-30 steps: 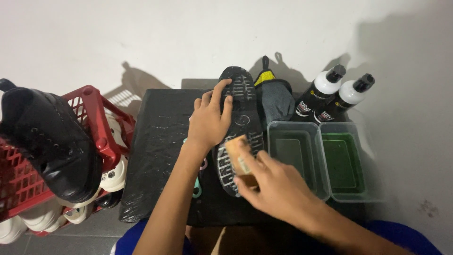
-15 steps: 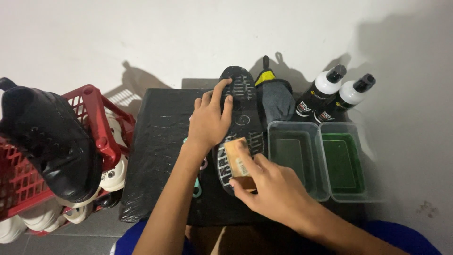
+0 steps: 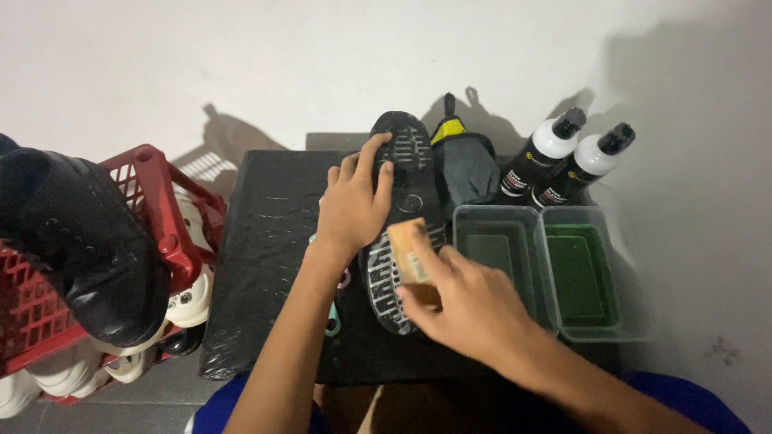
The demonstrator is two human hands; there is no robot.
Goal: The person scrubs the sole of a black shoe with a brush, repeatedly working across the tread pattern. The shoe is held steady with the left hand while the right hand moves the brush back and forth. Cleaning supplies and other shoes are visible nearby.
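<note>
A black shoe lies sole up on a black plastic-covered table. My left hand presses on the sole's left side, fingers spread over it, holding it steady. In my right hand is a wooden brush, its bristles down on the heel part of the sole, where white foam shows in the tread.
Two clear tubs of green liquid stand to the right of the shoe. Behind them are two black bottles and a dark grey shoe. A red basket with a black boot and white shoes sits at the left.
My right hand has slid the brush slightly along the sole toward the heel. The left hand has stayed put on the shoe.
</note>
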